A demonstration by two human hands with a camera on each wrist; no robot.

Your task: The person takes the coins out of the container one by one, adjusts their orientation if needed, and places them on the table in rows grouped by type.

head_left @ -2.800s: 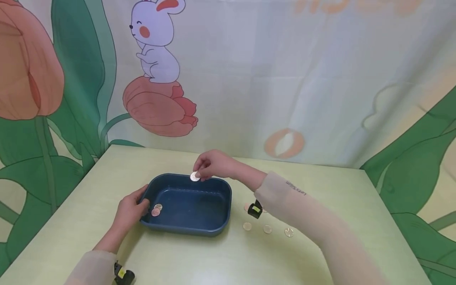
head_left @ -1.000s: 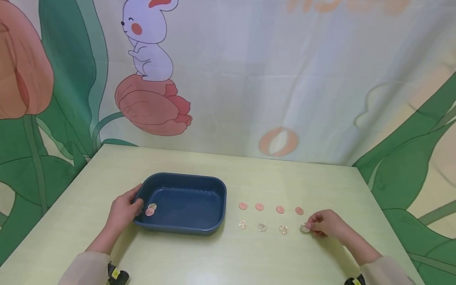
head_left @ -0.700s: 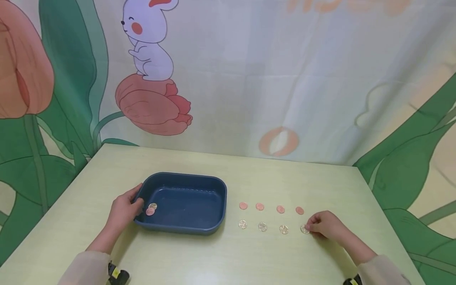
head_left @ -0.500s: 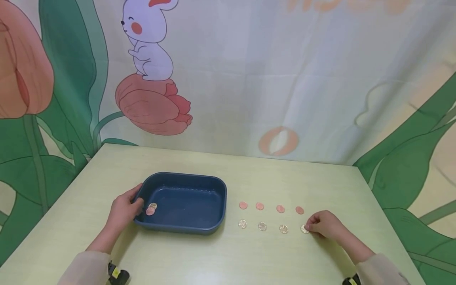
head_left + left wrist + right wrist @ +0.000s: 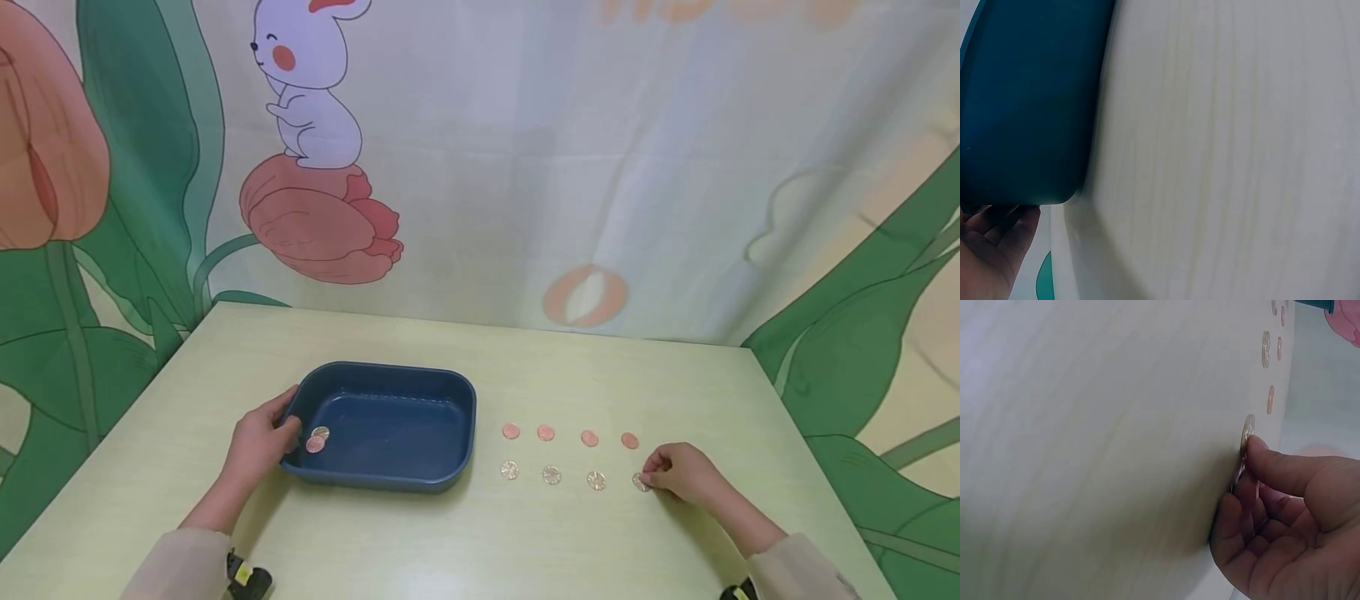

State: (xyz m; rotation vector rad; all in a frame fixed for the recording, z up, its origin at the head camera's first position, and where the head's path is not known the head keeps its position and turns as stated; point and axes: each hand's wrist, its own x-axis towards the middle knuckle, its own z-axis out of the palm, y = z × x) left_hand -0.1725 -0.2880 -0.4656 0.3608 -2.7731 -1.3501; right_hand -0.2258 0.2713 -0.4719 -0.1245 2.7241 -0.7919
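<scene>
My left hand grips the left end of a dark blue rectangular tray, thumb over the rim and fingers outside. In the left wrist view, the fingers show against the tray's outer end. Two overlapping coins, one pinkish and one pale gold, lie at the tray's left inside. My right hand pinches a gold coin at the right end of the front row, down at the tabletop. Seen from the right wrist, the thumb lies on that coin with the other fingers curled beneath.
Between tray and right hand, several coins form two rows: pinkish ones such as this coin behind, gold ones such as this coin in front. A printed cloth hangs behind the pale table.
My right hand, earlier holding a coin above the tray's back rim, has moved right and down to the front row's end. During the last second both hands stay almost still.
</scene>
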